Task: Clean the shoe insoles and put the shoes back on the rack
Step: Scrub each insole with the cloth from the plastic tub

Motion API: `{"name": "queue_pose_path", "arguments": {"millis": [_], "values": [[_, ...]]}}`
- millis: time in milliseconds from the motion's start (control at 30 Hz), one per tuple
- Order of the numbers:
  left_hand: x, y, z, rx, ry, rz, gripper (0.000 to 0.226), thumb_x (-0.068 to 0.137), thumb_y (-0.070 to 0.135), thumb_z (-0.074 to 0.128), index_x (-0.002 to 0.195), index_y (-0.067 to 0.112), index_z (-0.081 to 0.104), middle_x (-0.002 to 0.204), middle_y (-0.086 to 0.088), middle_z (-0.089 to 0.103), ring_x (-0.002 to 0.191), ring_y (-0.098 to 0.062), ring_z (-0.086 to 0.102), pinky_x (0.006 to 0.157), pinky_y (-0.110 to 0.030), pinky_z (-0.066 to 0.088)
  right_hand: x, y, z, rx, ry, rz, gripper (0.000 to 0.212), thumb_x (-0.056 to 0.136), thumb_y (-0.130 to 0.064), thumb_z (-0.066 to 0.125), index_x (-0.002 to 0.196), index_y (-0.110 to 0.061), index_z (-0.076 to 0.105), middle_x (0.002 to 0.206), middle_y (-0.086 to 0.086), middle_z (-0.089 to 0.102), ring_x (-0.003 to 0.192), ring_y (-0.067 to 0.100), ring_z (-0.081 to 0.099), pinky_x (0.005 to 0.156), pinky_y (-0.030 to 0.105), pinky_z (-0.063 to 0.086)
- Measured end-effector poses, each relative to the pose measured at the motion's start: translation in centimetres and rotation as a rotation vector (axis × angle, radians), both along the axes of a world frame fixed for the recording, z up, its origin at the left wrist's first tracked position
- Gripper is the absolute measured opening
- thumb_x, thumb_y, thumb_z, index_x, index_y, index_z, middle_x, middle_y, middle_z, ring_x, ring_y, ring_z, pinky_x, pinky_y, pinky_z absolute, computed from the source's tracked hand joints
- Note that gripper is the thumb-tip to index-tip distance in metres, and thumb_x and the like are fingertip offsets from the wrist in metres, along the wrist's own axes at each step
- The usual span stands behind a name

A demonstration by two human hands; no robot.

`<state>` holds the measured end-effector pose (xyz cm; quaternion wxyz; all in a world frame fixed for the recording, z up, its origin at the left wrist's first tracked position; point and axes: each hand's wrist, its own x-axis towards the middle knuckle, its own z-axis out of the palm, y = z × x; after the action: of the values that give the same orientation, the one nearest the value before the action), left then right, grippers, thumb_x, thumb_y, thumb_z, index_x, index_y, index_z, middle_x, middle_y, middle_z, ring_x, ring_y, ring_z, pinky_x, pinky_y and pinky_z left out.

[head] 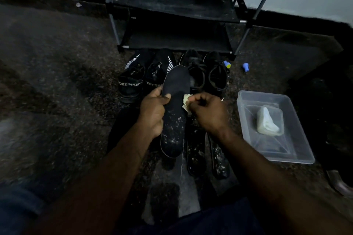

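Note:
My left hand (152, 114) grips a long black insole (174, 112) by its left edge; its near half is speckled with white dirt. My right hand (207, 110) pinches a small pale cloth (186, 102) against the insole's right edge. Two more dirty insoles (195, 150) (218, 160) lie on the floor below my right hand. Behind the held insole stand a pair of black sport shoes (132, 82) with white lettering and a pair of plain black shoes (216, 76). The black shoe rack (175, 4) stands against the wall beyond them.
A clear plastic tub (298, 149) at the right holds a pale lump in a small dish (269, 121). Two small blue objects (227, 64) (245, 66) lie by the rack's right foot. A dark shoe tip (340, 183) shows at the right edge. The floor is dark speckled carpet.

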<state>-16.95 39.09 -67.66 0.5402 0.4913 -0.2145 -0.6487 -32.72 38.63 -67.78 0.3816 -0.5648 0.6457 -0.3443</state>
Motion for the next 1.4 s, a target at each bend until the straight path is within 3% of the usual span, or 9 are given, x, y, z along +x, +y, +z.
{"name": "queue_pose_path", "arguments": {"millis": [133,300,400,467,567,767,967,1267,1400], "values": [[0.6,0.3,0.3,0.000,0.124,-0.096,0.031,0.106,0.013,0.048,0.132,0.005,0.063,0.121,-0.016,0.072,0.102,-0.028,0.071,0.079,-0.038,0.060,0.5,-0.2,0.3,0.046,-0.154,-0.085,0.015,0.071,-0.036,0.077,0.081,-0.025,0.076,0.078,-0.004,0.077,0.079,0.020,0.075,0.084,0.051,0.061],[0.0,1.3,1.0,0.027,0.352,-0.367,0.063,0.106,0.055,0.036,0.146,0.009,0.055,0.141,-0.016,0.062,0.124,-0.031,0.063,0.112,-0.054,0.044,0.7,-1.2,0.9,-0.001,-0.186,-0.142,0.026,0.064,-0.045,0.072,0.082,-0.026,0.073,0.079,-0.005,0.076,0.077,0.020,0.075,0.074,0.053,0.062],[-0.4,1.6,1.2,0.030,0.370,-0.363,0.067,0.106,0.060,0.030,0.139,0.010,0.060,0.127,-0.014,0.070,0.112,-0.027,0.070,0.094,-0.047,0.058,1.0,-0.9,1.1,-0.059,-0.112,-0.148,0.015,0.072,-0.042,0.070,0.084,-0.034,0.070,0.082,-0.010,0.073,0.076,0.017,0.074,0.068,0.051,0.062],[-0.4,1.6,1.3,0.042,0.366,-0.343,0.069,0.105,0.062,0.031,0.136,0.009,0.062,0.122,-0.013,0.072,0.105,-0.027,0.072,0.086,-0.041,0.061,1.3,-0.1,1.1,-0.180,0.048,-0.124,0.009,0.078,-0.034,0.073,0.086,-0.032,0.070,0.090,-0.009,0.069,0.081,0.014,0.070,0.075,0.043,0.060],[-0.2,1.4,0.9,0.054,0.342,-0.322,0.073,0.103,0.066,0.032,0.140,0.009,0.060,0.130,-0.016,0.067,0.112,-0.029,0.069,0.096,-0.042,0.056,2.0,1.0,0.7,-0.322,0.262,-0.049,0.008,0.084,-0.024,0.074,0.091,-0.026,0.072,0.100,-0.005,0.063,0.089,0.014,0.063,0.082,0.032,0.052],[0.0,0.9,-0.5,0.108,0.282,-0.305,0.084,0.100,0.072,0.029,0.142,0.004,0.058,0.141,-0.018,0.061,0.131,-0.031,0.059,0.111,-0.042,0.046,4.4,3.2,0.7,-0.359,0.262,0.053,0.005,0.087,-0.022,0.072,0.090,-0.026,0.075,0.092,-0.006,0.072,0.084,0.014,0.065,0.077,0.030,0.051],[-1.1,1.3,-0.6,0.152,0.142,-0.275,0.066,0.101,0.068,0.038,0.130,0.017,0.069,0.120,-0.015,0.072,0.109,-0.030,0.070,0.096,-0.043,0.053,3.2,0.6,1.4,-0.337,0.308,-0.033,0.013,0.086,-0.021,0.071,0.097,-0.026,0.077,0.096,-0.002,0.073,0.085,0.019,0.068,0.078,0.036,0.054],[-0.6,1.3,-0.4,0.207,0.321,-0.297,0.092,0.097,0.076,0.022,0.140,0.003,0.058,0.134,-0.023,0.064,0.124,-0.033,0.062,0.104,-0.043,0.048,4.2,6.1,0.2,-0.364,0.419,0.154,0.019,0.087,-0.030,0.059,0.086,-0.027,0.077,0.082,0.003,0.067,0.074,0.021,0.060,0.066,0.033,0.045],[-1.0,1.3,-0.3,0.207,0.261,-0.242,0.082,0.100,0.071,0.028,0.139,0.006,0.061,0.133,-0.018,0.066,0.120,-0.029,0.065,0.095,-0.039,0.054,4.2,3.7,1.0,-0.401,0.466,0.093,0.021,0.087,-0.031,0.060,0.085,-0.024,0.079,0.083,0.005,0.070,0.077,0.028,0.064,0.069,0.038,0.050]]}}
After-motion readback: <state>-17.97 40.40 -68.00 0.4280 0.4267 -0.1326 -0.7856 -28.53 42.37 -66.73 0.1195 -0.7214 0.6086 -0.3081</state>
